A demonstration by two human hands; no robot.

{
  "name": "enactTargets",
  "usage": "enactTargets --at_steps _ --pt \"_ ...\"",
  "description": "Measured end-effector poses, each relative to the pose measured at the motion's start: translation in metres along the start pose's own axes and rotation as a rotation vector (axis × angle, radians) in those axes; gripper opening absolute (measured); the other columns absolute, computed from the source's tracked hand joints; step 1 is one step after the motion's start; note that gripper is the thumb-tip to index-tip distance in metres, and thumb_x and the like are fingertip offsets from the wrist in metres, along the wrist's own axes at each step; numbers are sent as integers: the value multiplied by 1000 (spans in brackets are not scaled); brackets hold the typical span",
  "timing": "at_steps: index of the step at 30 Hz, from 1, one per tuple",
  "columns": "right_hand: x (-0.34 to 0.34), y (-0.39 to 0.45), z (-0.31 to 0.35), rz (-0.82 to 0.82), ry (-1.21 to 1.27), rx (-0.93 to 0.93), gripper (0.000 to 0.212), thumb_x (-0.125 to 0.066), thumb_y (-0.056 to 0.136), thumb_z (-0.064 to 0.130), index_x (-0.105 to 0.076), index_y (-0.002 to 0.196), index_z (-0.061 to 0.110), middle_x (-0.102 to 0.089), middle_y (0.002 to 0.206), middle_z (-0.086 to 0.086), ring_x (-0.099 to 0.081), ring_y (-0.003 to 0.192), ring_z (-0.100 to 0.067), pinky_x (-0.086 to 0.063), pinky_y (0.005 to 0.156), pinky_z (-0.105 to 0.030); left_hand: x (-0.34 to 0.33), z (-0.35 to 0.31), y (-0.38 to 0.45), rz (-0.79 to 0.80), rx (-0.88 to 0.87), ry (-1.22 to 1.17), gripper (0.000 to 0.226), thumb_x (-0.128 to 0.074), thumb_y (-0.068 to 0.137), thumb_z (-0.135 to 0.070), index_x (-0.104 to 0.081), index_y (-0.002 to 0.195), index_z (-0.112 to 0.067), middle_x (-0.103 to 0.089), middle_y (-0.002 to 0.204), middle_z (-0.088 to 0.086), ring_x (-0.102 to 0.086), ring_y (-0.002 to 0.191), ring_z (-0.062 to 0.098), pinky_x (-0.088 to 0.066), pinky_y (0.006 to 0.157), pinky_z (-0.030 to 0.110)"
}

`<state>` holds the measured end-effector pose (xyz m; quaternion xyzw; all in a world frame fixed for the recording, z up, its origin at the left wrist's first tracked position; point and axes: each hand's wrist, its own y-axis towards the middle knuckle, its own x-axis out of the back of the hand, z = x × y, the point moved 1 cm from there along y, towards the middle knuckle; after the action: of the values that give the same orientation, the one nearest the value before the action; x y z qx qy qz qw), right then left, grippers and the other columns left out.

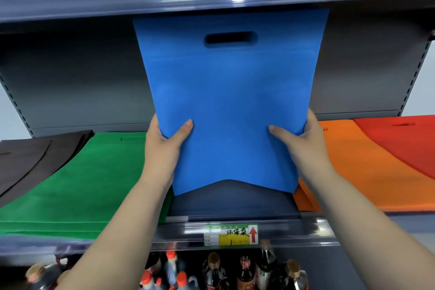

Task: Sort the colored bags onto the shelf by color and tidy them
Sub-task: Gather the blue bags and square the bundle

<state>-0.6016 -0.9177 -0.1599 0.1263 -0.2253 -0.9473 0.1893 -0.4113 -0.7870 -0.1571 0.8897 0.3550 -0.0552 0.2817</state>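
Grey metal shelf (235, 209) fills the head view, with a second grey board close overhead and a dark back panel behind. Blue bag (230, 106) is held upright in the middle bay, its cut-out handle slot at the top, its top edge reaching up to the board above. Bottom edge of the bag hangs clear of the shelf surface, arched upward at the centre, with bare grey shelf showing beneath it. Left hand (164, 146) grips the bag's lower left edge: thumb curled onto the front face, fingers behind the fabric (not visible). Right hand (303, 141) grips the lower right edge the same way, thumb on the front, fingers hidden behind. Both forearms bare, reaching up from below. On the shelf, left to right: dark brown bags (30, 160) at the far left, overlapping each other; green bags (82, 183) lying flat just beside the left forearm; orange bags (357, 179) just right of the right forearm; red bags (404, 141) lying partly over the orange stack at the far right. Price label (231, 234) sits in the shelf's front rail, yellow and green with handwritten characters and a red upward arrow. Below the rail, bottles (244, 271) of dark liquid stand in a row, some with red caps.
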Motion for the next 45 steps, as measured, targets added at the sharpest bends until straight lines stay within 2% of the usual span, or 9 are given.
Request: enactTargets --at_steps 8,14,20,25,28,31,37,41,45 --pt "1 -13 -16 -14 -27 -103 40 -66 85 2 -52 115 24 -63 113 9 -62 107 -14 -52 91 -36 4 16 -14 -4 107 100 28 -62 88 -5 -59 110 -22 -68 110 -7 -67 99 11 -53 79 27" --pt "-1 6 -1 -9 -92 -197 41 -68 83 1 -52 113 23 -63 116 1 -61 108 -21 -51 93 -42 5 -3 3 -13 133 230 26 -63 88 -6 -57 105 -25 -66 113 -2 -64 105 20 -52 89 39" --pt "-5 17 -8 38 -221 -404 40 -67 81 -2 -54 118 8 -62 112 -2 -62 103 -23 -52 82 -32 5 11 18 -48 351 308 24 -64 85 0 -60 102 -16 -68 99 1 -64 89 21 -52 89 40" --pt "-7 14 -22 125 -499 -490 29 -67 81 1 -58 108 5 -64 110 -12 -60 106 -33 -49 90 -46 15 36 24 -74 494 506 16 -70 80 -2 -64 92 -12 -66 95 10 -62 88 24 -50 86 42" --pt "-9 9 -30 184 -727 -439 45 -68 82 7 -51 123 0 -60 120 -14 -56 109 -30 -40 70 -27 17 44 25 -22 547 707 19 -71 79 -6 -58 72 -18 -61 88 11 -56 80 21 -48 76 38" --pt "-7 4 -38 218 -842 -389 51 -68 84 11 -45 128 2 -58 122 -14 -54 110 -30 -29 58 -17 18 45 24 14 550 813 18 -71 80 -7 -57 71 -14 -60 86 11 -55 78 21 -44 71 34" --pt "-6 -2 -38 314 -1150 -327 62 -61 91 27 -33 138 -3 -54 121 -15 -47 115 -31 -34 91 -30 20 51 29 22 588 868 22 -74 78 -13 -63 96 -4 -63 94 12 -58 83 24 -46 74 36" --pt "-7 1 -37 369 -1235 -260 63 -55 94 29 -28 145 4 -35 149 -8 -25 138 -28 -26 109 -33 21 54 30 5 617 883 27 -75 77 -14 -64 98 -2 -64 98 14 -63 91 31 -51 81 42" --pt "4 9 -44 399 -1364 -300 64 -45 95 44 -24 149 17 -18 157 -4 -8 146 -24 -10 116 -45 23 57 27 -4 617 881 32 -74 79 -14 -63 105 -1 -66 106 15 -63 96 33 -52 86 45"
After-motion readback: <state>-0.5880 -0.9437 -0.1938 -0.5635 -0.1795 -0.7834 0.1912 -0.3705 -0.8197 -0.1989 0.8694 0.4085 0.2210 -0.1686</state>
